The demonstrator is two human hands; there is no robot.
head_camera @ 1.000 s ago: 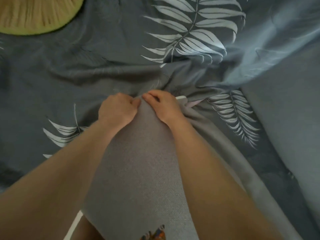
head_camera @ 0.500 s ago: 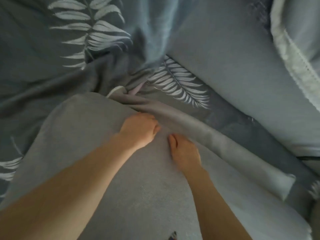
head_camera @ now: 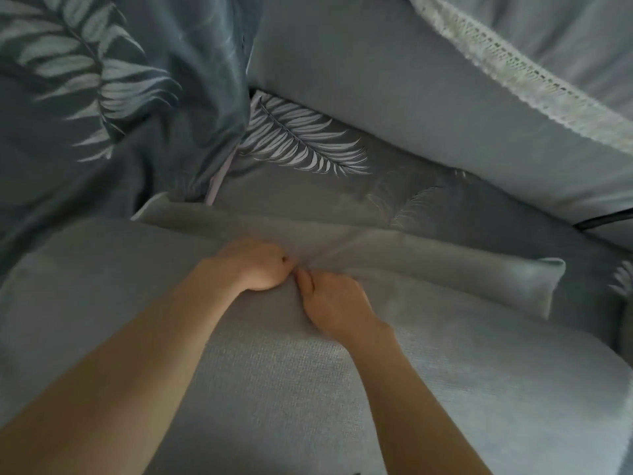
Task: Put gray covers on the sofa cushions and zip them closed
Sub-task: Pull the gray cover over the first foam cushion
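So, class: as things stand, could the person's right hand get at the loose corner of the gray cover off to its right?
Probably yes. The right hand pinches the gray cover beside the left hand, and only bare cover fabric lies between it and the loose corner. It would have to let go first.

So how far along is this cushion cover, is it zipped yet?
The gray cover already wraps the cushion. Both hands, left and right, pinch its far edge together, where the fabric puckers. The zipper itself is hidden, so I cannot tell how much is closed; the loose flap to the right suggests more remains.
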